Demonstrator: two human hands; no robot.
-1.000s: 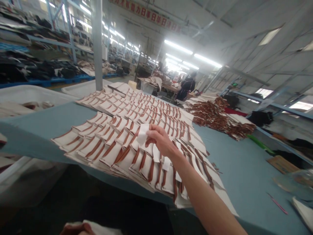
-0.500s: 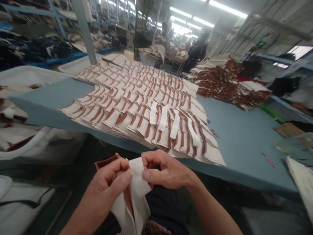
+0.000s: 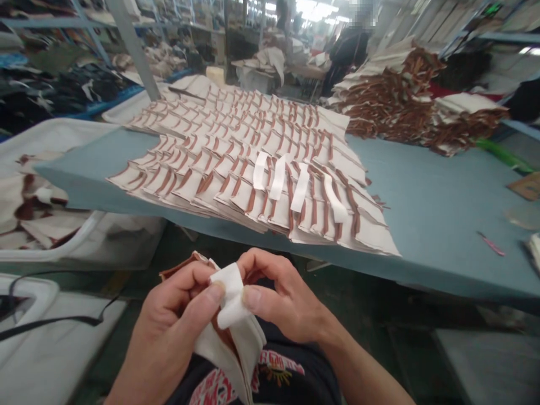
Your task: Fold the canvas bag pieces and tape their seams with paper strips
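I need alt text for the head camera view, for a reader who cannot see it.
The left hand and right hand pinch a small white strip on a cream fabric piece with brown trim, in front of a blue-grey table. Overlapping rows of similar cream pieces lie on it, four bearing white strips.

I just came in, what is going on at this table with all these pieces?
A person holds a cream and brown fabric piece low in front of the blue table. The left hand and the right hand both pinch a small white strip at its top edge. On the table, many like pieces lie in overlapping rows; four of them carry white strips. A bigger pile sits at the far side, and another person stands beyond it.
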